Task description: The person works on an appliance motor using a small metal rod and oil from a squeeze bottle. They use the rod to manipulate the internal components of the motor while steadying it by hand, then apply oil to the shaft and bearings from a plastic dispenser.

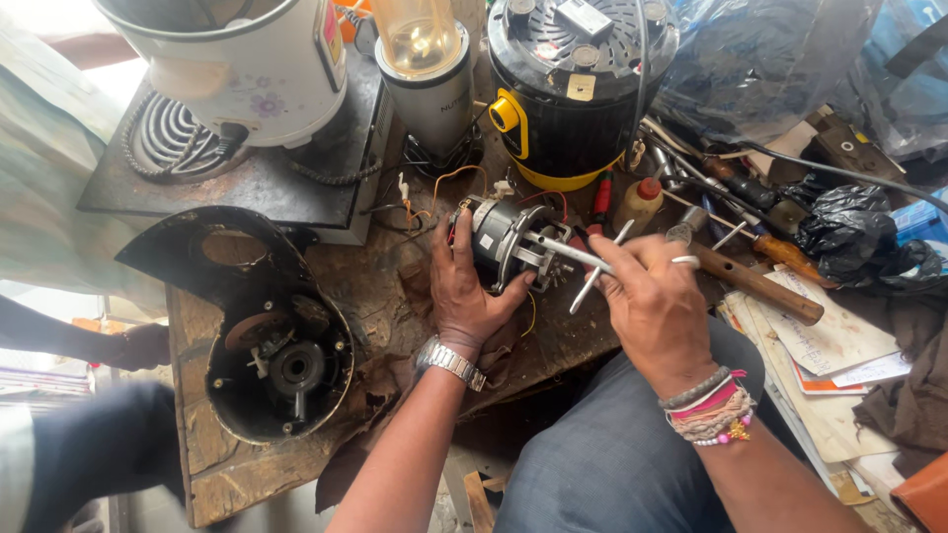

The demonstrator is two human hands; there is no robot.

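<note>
My left hand (pixel 464 291) clamps around the small electric motor (pixel 504 242) on the wooden workbench (pixel 227 454), near the middle. Its shaft points right, toward my right hand (pixel 652 296), which grips a metal T-handle wrench (pixel 592 266) whose long bar runs leftward into the motor's right end. So the wrench hand sits just right of the motor.
</note>
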